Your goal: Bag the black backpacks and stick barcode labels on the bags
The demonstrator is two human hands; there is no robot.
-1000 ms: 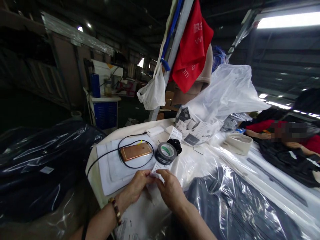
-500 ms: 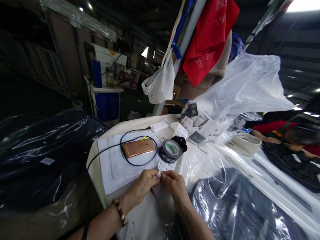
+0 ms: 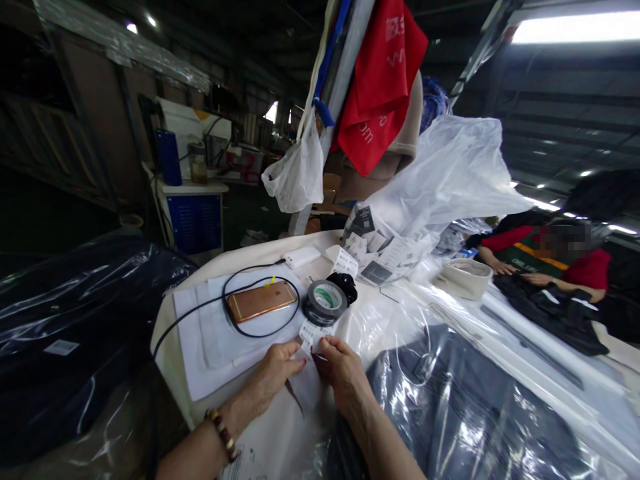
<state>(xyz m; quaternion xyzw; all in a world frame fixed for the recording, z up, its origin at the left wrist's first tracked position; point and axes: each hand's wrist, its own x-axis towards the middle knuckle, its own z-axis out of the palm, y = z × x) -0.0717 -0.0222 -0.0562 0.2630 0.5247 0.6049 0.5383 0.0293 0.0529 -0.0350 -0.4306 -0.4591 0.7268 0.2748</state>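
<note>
A strip of white barcode labels runs out from under a roll of dark tape with a green-and-white core. My left hand, with a beaded bracelet at its wrist, is closed at the strip's near end, thumb and forefinger together. Just to its right, my right hand pinches a small white label by its edge; its other fingers curl underneath. Below both hands lies a clear plastic bag with print on it. A thin dark strip shows under my left fingers.
A gold phone and black cable lie on white papers at left. Behind the tape are a white power bank and a plastic bag of printed tags. Bagged dark clothing lies right. A co-worker handles dark fabric.
My hands have moved slightly apart at the label strip, and a small white label now shows at my right fingertips. The view has shifted, so the scene sits further left.
</note>
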